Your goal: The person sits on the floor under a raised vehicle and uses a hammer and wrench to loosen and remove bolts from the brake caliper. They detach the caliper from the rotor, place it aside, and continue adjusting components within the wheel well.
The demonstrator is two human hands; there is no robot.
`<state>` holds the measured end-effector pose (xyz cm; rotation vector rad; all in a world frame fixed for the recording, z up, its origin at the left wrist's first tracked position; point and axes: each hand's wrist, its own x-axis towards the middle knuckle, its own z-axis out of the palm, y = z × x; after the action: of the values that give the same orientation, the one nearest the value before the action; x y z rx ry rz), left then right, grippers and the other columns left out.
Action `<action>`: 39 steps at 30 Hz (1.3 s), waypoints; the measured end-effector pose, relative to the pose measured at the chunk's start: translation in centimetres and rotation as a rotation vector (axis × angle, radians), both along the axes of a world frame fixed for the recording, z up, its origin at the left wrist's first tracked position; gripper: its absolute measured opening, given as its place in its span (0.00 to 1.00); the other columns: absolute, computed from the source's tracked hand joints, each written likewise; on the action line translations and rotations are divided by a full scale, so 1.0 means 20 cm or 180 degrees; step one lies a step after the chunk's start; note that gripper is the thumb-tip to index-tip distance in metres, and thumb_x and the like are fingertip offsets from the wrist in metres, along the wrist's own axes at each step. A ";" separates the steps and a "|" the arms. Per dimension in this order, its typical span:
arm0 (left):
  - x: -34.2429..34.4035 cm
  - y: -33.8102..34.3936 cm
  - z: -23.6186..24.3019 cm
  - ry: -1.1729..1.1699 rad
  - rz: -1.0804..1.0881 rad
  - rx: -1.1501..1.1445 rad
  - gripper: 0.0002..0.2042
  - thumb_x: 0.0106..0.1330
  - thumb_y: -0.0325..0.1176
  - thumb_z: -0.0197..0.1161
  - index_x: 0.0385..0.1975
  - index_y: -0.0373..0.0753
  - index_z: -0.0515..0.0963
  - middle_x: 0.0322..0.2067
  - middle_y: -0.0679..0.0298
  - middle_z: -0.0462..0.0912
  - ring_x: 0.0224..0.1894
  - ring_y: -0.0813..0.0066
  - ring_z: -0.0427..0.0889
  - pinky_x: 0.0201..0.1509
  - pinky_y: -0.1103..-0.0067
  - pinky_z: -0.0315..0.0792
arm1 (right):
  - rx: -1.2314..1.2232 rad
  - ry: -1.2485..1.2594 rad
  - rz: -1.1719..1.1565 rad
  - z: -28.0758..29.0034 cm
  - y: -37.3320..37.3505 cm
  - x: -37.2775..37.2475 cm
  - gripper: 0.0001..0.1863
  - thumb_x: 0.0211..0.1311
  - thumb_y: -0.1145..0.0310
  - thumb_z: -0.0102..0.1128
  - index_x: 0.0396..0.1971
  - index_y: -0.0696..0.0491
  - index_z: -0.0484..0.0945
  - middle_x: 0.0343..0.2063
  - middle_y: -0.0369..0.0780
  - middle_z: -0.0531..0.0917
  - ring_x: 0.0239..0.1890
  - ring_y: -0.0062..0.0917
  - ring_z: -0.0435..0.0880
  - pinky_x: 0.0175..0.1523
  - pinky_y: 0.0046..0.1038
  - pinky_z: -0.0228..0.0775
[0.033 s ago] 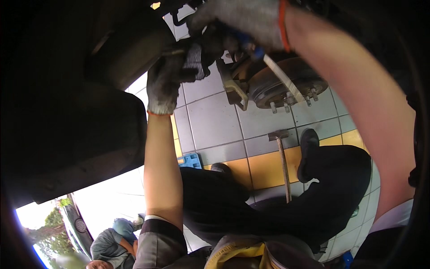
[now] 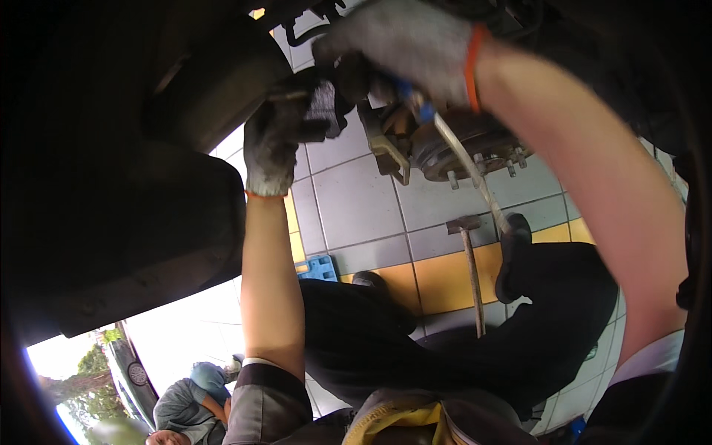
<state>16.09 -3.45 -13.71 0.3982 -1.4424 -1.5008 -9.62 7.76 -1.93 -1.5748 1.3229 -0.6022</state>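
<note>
Both my hands wear grey work gloves with orange cuffs. My left hand [image 2: 268, 148] is closed around a dark, blocky metal part [image 2: 313, 132] under the car; its far side is hidden in shadow. Across from it, my right hand [image 2: 415, 48], a little blurred, is closed on a tool with a blue part and a long pale shaft [image 2: 463, 156]. Most of the right fingers are hidden. The shaft slants down past a brake disc [image 2: 437, 165] with wheel studs. Left of the disc is a metal bracket [image 2: 389, 152].
A hammer [image 2: 472, 271] stands between my legs, head up. Near my left knee lies a blue plastic case [image 2: 319, 267]. The dark car body [image 2: 119, 237] fills the left side. Another person [image 2: 182, 408] is low down at the lower left, with a parked car [image 2: 127, 371] behind.
The tool's pale shaft has swung so that its lower end reaches further down, towards my right shoe. My right hand has shifted slightly; the left stays around the dark part.
</note>
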 end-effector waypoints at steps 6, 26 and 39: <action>-0.07 0.38 0.28 -0.1550 0.0764 -0.0504 0.24 0.67 0.38 0.71 0.57 0.27 0.78 0.49 0.52 0.86 0.46 0.64 0.89 0.44 0.72 0.89 | -0.1988 0.0022 -0.0691 -0.24 0.27 0.07 0.13 0.73 0.71 0.58 0.51 0.59 0.83 0.30 0.41 0.88 0.23 0.15 0.83 0.25 0.18 0.74; -0.26 0.48 0.68 -0.4430 0.0971 -0.4476 0.25 0.63 0.27 0.73 0.60 0.36 0.73 0.56 0.53 0.80 0.57 0.59 0.83 0.57 0.69 0.82 | -0.0307 -0.1967 -0.1221 -0.50 0.32 0.29 0.40 0.59 0.45 0.76 0.58 0.61 0.73 0.56 0.50 0.81 0.57 0.37 0.83 0.65 0.37 0.76; -0.45 0.28 0.68 -0.4480 -0.0049 -0.4398 0.14 0.66 0.38 0.64 0.42 0.35 0.86 0.40 0.49 0.85 0.43 0.51 0.81 0.52 0.64 0.76 | -0.0413 -0.2717 -0.1568 -0.48 0.31 0.39 0.27 0.62 0.57 0.76 0.54 0.59 0.79 0.46 0.47 0.89 0.50 0.33 0.89 0.59 0.33 0.79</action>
<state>7.12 2.20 -0.02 0.5259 -3.0643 0.3132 -1.74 14.02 -11.56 -0.8727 0.9906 -1.4896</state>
